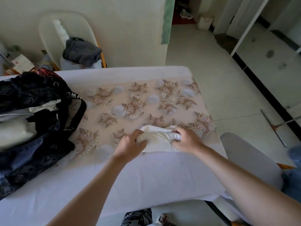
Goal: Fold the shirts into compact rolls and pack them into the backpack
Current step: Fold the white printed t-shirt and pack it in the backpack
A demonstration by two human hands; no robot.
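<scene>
A cream-white shirt (pixel 158 137) lies partly rolled on the flowered table cover (pixel 136 101), right of centre. My left hand (pixel 130 144) grips the roll's left end, and my right hand (pixel 187 139) grips its right end by a ribbed grey-white edge. A flat flap of the shirt sticks out under the roll toward me. The dark patterned backpack (pixel 34 128) stands open on the table's left side. White folded cloth (pixel 14 128) shows inside its opening.
A white sheet (pixel 146 176) covers the table's near part. A white chair (pixel 53 35) behind the table holds a grey garment (pixel 81 53). A grey padded seat (pixel 249 160) is at the right. A long-handled tool (pixel 276 128) lies on the tiled floor.
</scene>
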